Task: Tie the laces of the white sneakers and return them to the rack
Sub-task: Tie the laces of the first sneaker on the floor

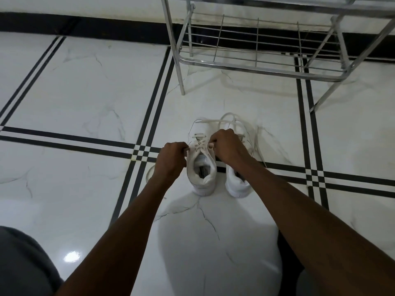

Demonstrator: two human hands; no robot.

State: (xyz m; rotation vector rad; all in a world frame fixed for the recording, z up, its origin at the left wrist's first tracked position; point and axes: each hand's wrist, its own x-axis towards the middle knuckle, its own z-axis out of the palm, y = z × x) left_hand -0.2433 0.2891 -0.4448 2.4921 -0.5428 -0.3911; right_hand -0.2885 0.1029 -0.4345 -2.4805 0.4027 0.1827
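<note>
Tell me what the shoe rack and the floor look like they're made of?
The shoe rack looks like chromed or polished steel tubing: silvery, with bright reflections. The floor seems to be glossy marble-look tile, white with grey veins, black inlay lines and a lamp glare.

White sneakers (202,167) — white marble floor (85,92), black-striped — chrome rack (256,60)

floor (89,86): glossy white marble-look tiles, black double-line borders | baseboard (85,25): black strip along far edge | wall (74,4): white above it | light: bright glare spot (72,257) near left
</note>
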